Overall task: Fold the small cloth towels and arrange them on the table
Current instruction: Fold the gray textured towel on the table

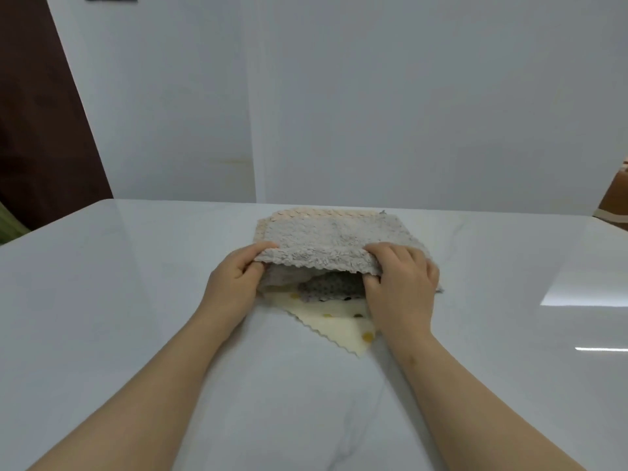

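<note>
A fluffy grey towel lies on top of a small pile in the middle of the white table. My left hand pinches its near left edge and my right hand grips its near right edge, both lifting that edge off the pile. Under it a peach towel shows along the far edge. A grey dotted towel is tucked beneath, and a cream towel with coloured dots pokes out toward me with a zigzag edge.
A white wall panel stands right behind the table's far edge. A dark brown door is at the left. A cardboard box sits beyond the table's far right corner.
</note>
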Demonstrator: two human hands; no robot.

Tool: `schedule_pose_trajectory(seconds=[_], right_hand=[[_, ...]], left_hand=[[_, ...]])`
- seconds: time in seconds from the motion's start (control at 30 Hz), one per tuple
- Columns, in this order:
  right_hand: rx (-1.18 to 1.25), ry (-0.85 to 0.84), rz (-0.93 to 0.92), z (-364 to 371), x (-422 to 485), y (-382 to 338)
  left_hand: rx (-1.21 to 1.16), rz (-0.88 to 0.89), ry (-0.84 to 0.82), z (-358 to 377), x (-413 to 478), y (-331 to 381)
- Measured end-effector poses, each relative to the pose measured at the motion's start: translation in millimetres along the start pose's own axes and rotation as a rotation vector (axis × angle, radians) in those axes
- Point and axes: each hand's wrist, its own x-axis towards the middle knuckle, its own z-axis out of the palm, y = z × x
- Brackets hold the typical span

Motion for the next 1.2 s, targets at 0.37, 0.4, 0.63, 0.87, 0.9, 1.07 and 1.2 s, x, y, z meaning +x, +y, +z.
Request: schedule_pose_trajectory(seconds=[0.37,0.4,0.63,0.87,0.9,1.07,1.2], right_hand=[[0.176,0.024,-0.341,-93.6,-63.2,-23.2],[0.200,-0.090,-0.327,-101.6,-70.4,-26.2],[0.463,-0.871,-0.039,-140.7,-92.3,-42.0],[0.650,-0.601,0.332,-146.1,-75.0,-32.4],[0.498,-0.454,0.376,-138.2,-71.5,-25.9],[-0.070,-0.564,0.513,-100.5,-65.2,-8.8],[-0.173,-0.586,0.399,-82.0,-60.2,-10.0]], left_hand=[[0.014,0.163,0.029,-58.7,-108.6,36.2],[0.004,0.144,-0.012,-65.4,-119.6,36.2],[0.199,0.003,-0.283,-94.5,-166.7,36.5],[0.122,-0.310,-0.550,-112.3,-152.7,62.2],[0.150,-0.287,-0.461,-110.0,-144.8,66.1],[0.446,-0.274,-0.095,-71.2,-105.7,46.4],[0.886,-0.281,-0.121,-41.9,-93.0,22.2]])
